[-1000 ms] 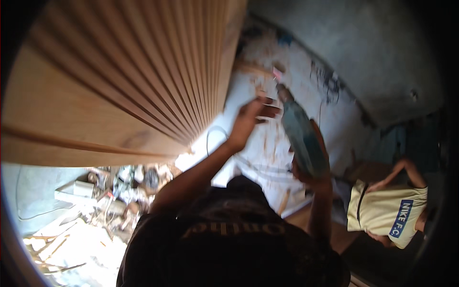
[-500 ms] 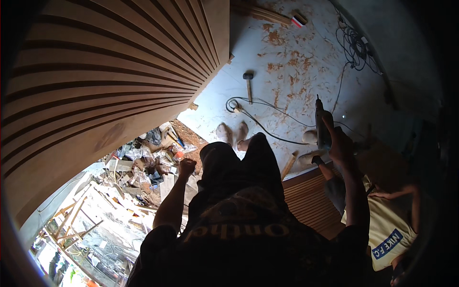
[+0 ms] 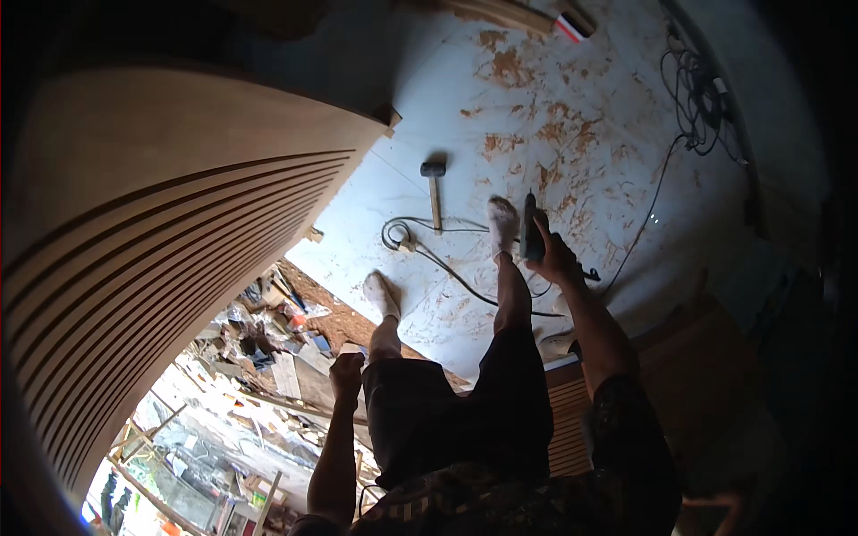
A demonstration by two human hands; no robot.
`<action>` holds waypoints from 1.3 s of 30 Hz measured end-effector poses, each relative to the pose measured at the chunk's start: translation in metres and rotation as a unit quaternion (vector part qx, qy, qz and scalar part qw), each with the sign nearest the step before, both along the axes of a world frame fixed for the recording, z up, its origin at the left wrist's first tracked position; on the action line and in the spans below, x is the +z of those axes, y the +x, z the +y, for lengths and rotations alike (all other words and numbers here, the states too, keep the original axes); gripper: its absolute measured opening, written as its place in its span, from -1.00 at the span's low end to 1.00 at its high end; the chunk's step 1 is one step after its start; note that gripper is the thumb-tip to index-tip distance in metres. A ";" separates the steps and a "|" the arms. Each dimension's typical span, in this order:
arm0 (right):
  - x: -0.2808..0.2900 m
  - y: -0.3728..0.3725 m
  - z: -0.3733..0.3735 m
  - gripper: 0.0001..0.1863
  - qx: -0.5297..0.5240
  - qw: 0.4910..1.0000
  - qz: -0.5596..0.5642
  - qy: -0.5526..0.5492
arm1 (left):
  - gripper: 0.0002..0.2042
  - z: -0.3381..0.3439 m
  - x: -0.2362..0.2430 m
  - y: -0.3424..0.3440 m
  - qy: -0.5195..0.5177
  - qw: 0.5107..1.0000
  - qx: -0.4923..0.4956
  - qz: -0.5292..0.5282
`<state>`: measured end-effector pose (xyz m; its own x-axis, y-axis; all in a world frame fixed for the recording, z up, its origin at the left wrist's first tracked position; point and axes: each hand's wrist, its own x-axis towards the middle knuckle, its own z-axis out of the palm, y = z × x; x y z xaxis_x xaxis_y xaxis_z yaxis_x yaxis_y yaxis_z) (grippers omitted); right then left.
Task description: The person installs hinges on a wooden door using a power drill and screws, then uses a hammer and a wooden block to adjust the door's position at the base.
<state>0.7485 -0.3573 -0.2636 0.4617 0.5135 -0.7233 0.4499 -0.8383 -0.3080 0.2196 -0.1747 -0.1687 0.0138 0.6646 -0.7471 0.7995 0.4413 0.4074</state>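
Observation:
My right hand (image 3: 556,259) is wrapped round the grip of a dark power drill (image 3: 532,230), its thin bit pointing forward, away from me. The drill hangs over the pale floor beside my right foot, which is stepped out ahead of the left. My left hand (image 3: 347,377) is closed in a fist low on the left; whether anything small sits inside it is hidden. To the left stands a large wooden panel (image 3: 206,107) with long parallel dark grooves, apart from both hands.
A hammer (image 3: 435,198) lies on the dust-stained floor (image 3: 617,179), near a looped black cable (image 3: 447,268). More cable (image 3: 702,98) is coiled at the far right. Offcuts and rubbish (image 3: 268,335) cover the ground left of my legs. A slatted wood panel (image 3: 567,429) lies behind on the right.
I have stepped forward, right foot leading. My right hand has brought the drill leftward, in front of me. The grooved panel appears turned, and the person in a pale shirt has mostly left view.

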 end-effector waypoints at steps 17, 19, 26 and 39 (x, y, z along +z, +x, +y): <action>-0.363 0.265 0.027 0.17 -0.053 0.945 -0.242 0.215 | -0.65 0.023 -0.389 0.058 0.050 0.967 0.027 0.250; -0.383 0.286 0.026 0.18 -0.041 0.937 -0.257 0.235 | -0.58 0.072 -0.431 0.034 0.112 0.952 0.115 0.261; -0.421 0.360 0.001 0.29 -0.016 0.892 -0.398 0.213 | -0.29 0.209 -0.545 0.011 0.177 0.888 0.275 0.324; -0.352 0.270 0.080 0.35 -0.022 0.886 -0.463 0.013 | -0.54 0.281 -0.595 -0.089 0.004 0.896 0.442 0.047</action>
